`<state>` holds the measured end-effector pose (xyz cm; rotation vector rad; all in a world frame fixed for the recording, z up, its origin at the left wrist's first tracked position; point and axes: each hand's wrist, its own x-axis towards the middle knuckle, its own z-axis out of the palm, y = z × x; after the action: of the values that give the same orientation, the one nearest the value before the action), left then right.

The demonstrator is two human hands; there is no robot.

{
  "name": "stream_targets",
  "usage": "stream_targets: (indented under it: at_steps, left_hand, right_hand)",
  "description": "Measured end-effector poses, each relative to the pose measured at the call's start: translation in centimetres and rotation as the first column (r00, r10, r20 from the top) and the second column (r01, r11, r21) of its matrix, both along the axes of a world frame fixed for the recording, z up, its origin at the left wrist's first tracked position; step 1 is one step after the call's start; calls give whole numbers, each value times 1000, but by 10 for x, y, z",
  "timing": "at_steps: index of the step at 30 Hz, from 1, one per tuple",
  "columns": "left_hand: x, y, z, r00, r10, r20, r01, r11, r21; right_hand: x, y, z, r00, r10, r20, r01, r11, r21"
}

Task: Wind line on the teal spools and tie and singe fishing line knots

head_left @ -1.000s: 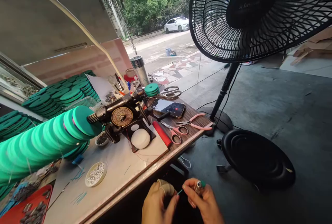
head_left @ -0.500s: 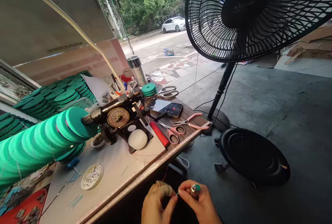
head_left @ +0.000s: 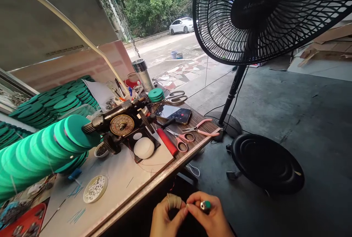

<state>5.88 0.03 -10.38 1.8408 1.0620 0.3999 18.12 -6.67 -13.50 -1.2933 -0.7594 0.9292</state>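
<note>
Below the table edge, my left hand is closed in a pinch, with a beige wrap round one finger. Its thumb and fingertip meet the fingertips of my right hand; whatever is pinched there is too small to make out. A small metal piece with a green end is tucked in the curled fingers of my right hand. On the table to the left are a dish of small white pieces and thin blue-green strips.
A geared winding device carries a long row of green foam discs. Pink-handled scissors, pink pliers and a phone lie at the table's right corner. A black fan and a round black stool stand at right.
My hands have stayed together in the same pinch with slight finger movement. A bit of green visible between the fingertips earlier no longer shows clearly. The whole view has shifted slightly.
</note>
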Motion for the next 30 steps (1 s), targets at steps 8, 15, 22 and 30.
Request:
stream_targets:
  at_steps: [8,15,22,30]
  left_hand:
    - [1,-1,-3,1000,-3,16,3,999,-34]
    - [0,-1,-1,1000,1,21,-1,1000,-19]
    - [1,-3,-6,987,119,104,-124,991,40]
    - [1,-3,-11,982,139,124,-159,973,166]
  right_hand:
    - [0,-1,0,996,14,86,-12,1000,-22]
    - [0,0,1,998,2,64,0,999,-45]
    - [8,0,-14,985,101,-139,-115,988,-101]
    - [3,5,-33,965,149,-214,-175,979,-105]
